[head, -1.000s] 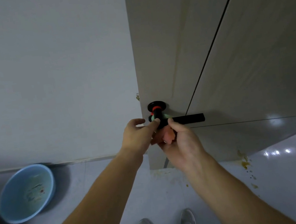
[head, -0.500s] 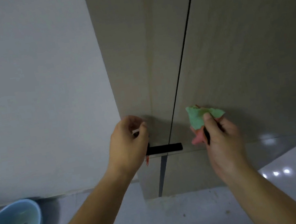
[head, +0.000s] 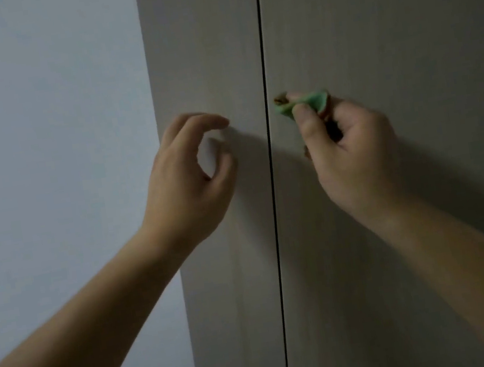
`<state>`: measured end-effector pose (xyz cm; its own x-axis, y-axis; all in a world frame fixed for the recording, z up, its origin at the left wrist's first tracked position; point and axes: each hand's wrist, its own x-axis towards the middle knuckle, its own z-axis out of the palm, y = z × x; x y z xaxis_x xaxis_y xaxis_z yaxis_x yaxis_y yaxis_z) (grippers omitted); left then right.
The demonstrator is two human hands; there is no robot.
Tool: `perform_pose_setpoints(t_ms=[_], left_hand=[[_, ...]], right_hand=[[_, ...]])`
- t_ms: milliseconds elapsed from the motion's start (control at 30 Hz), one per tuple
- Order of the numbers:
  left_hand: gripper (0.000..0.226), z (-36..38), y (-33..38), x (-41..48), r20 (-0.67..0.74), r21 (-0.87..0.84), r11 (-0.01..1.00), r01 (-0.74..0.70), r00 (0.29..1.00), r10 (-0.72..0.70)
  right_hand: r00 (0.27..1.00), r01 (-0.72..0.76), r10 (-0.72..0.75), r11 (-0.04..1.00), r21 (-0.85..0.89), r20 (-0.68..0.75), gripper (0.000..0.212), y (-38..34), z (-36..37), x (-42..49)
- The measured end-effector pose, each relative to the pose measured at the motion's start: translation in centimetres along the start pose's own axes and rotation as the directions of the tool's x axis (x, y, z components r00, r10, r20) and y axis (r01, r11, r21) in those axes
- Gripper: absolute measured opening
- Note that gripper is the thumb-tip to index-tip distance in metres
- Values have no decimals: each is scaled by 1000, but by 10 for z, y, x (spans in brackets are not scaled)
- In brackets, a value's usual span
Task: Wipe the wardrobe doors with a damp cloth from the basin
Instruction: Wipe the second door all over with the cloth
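Note:
Two pale wood-grain wardrobe doors fill the right half of the view, the left door [head: 201, 48] and the right door [head: 383, 20], split by a thin dark vertical gap. My right hand [head: 351, 148] pinches a small crumpled green cloth [head: 307, 103] against the right door just beside the gap. My left hand [head: 189, 175] hovers at the left door's outer edge with its fingers curled and apart, holding nothing. The basin is out of view.
A plain white wall [head: 50, 149] takes up the left half, meeting the wardrobe's side edge. Both my forearms reach up from the bottom corners.
The view has tilted upward, so the black handle, floor and blue basin have dropped out of sight. Both hands have risen along the doors; my left hand has come off the handle.

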<state>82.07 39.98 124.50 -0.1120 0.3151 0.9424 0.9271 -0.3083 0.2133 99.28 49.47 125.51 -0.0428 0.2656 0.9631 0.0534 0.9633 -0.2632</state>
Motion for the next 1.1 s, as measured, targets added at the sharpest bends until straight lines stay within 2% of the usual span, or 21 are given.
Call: perform_pose_setpoints(t_ms=[67, 133, 267, 400, 433, 500, 567, 733, 933, 1033, 1100], left_hand=[[40, -7, 5, 42, -30, 98, 993, -67, 997, 70], [51, -14, 7, 79, -20, 210, 972, -104, 994, 111], [58, -21, 5, 140, 30, 361, 923, -132, 991, 130], [69, -24, 4, 181, -4, 467, 876, -117, 991, 134], [69, -24, 2, 186, -20, 470, 875, -117, 990, 143], [70, -24, -3, 192, -23, 487, 861, -147, 983, 181], [71, -24, -11, 191, -1, 495, 849, -183, 978, 211], [73, -23, -21, 193, 20, 480, 853, -205, 975, 223], [74, -16, -28, 195, 39, 472, 858, -200, 978, 207], [78, -10, -31, 195, 32, 489, 843, -223, 971, 238], [77, -6, -34, 196, 19, 475, 851, -225, 969, 246]], right_hand=[[978, 195, -200, 978, -69, -65, 31, -1, 10, 57], [923, 355, -372, 921, -161, -95, 28, -1, 25, 112], [840, 494, -541, 790, -363, -33, 43, -5, 56, 204], [707, 642, -703, 596, -483, 74, 48, -26, 79, 283], [699, 654, -700, 545, -524, 144, 50, -36, 82, 301], [741, 627, -609, 476, -617, 284, 56, -57, 82, 332], [770, 607, -530, 436, -664, 356, 57, -75, 82, 358], [792, 589, -430, 350, -729, 434, 60, -93, 94, 380], [717, 686, -393, 253, -682, 575, 62, -81, 93, 377], [743, 662, -367, 275, -698, 560, 62, -80, 89, 383], [759, 638, -365, 253, -727, 539, 65, -79, 91, 386]])
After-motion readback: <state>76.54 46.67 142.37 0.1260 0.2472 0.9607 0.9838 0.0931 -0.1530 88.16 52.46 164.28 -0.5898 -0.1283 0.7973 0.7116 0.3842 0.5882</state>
